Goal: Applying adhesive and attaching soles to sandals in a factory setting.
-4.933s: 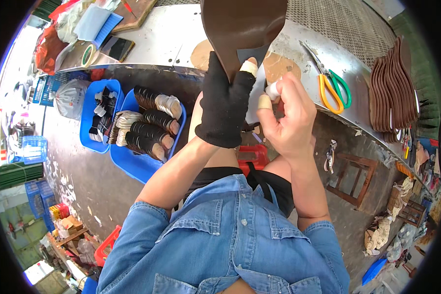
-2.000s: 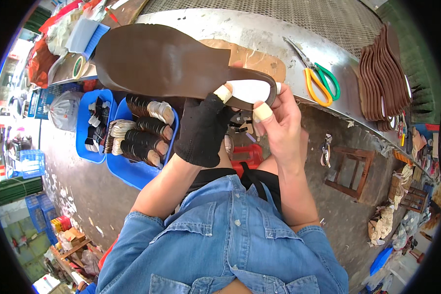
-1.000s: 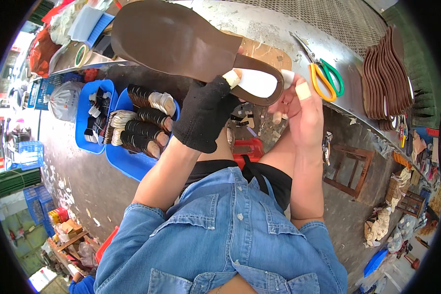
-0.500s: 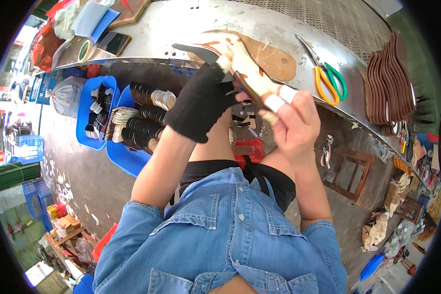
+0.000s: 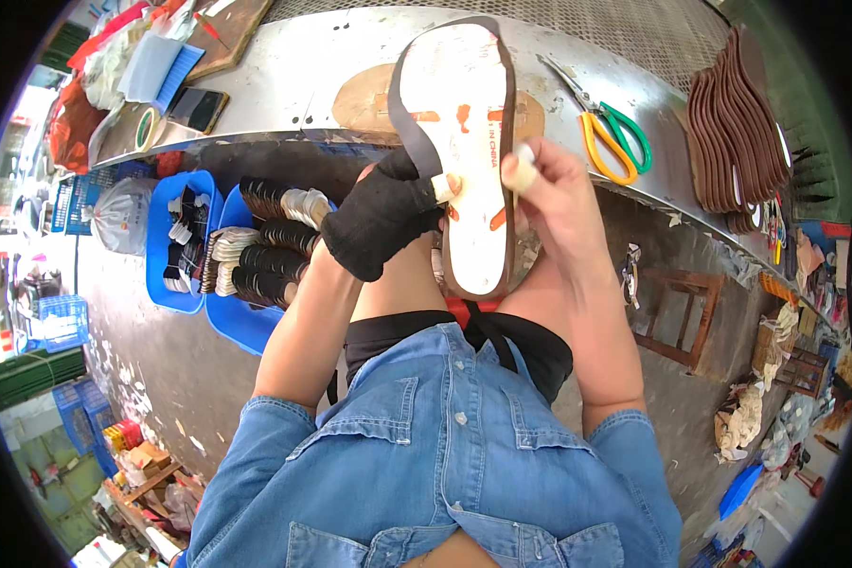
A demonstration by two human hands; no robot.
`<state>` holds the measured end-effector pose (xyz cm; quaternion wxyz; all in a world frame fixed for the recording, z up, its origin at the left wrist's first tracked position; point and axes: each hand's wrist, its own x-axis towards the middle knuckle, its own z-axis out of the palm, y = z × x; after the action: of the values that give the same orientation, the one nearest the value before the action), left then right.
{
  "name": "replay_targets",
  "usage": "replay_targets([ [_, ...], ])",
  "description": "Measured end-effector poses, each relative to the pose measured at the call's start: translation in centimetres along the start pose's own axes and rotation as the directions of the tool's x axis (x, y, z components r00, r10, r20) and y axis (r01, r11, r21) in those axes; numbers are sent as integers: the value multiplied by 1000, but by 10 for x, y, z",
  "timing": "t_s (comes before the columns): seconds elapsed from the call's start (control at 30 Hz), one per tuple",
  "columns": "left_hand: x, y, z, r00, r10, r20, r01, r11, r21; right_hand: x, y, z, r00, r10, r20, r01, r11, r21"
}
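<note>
A long shoe insole (image 5: 469, 218) is held up before me, its white underside showing orange patches and its rim a dark brown edging. My left hand (image 5: 379, 218), in a black glove with bare fingertips, is closed on the left side of the insole, with the thumb across the white face. The dark edging stands away from the white face along the upper left. At the opposite edge is my right hand (image 5: 566, 199), its taped fingers bent and pinching the rim at mid-length. Some right fingers are hidden behind others.
Behind the insole, a brown board (image 5: 355, 99) lies on the metal bench. Scissors (image 5: 615, 142) with yellow and green handles and a stack of brown insoles (image 5: 734, 133) are to the right. Blue bins (image 5: 232, 322) of shoe parts stand lower left. A phone (image 5: 197, 111) lies far left.
The insole has turned from a slanted, edge-on pose to nearly upright with its white underside facing me. My right hand has moved up along its right edge.
</note>
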<state>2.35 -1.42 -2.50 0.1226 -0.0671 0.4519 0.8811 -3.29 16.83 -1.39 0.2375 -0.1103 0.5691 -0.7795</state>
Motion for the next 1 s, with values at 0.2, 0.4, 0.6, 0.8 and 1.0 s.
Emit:
replay_targets([
  [0.2,0,15,7,995,-48,-87,68,970,235,1,9,7,985,-154,-82,123,946,-301],
  [0.4,3,9,3,989,118,-87,-97,971,217,-19,16,-1,996,-28,79,43,980,-194],
  [0.6,1,6,7,995,93,-30,-76,928,366,-21,14,-7,998,-37,55,42,995,-89],
  [0.8,3,6,8,989,133,-67,-106,945,310,-27,19,-7,994,-56,95,66,991,-115],
  [1.0,4,3,1,988,152,-24,-135,929,345,-31,19,-11,987,-46,153,58,996,-74],
])
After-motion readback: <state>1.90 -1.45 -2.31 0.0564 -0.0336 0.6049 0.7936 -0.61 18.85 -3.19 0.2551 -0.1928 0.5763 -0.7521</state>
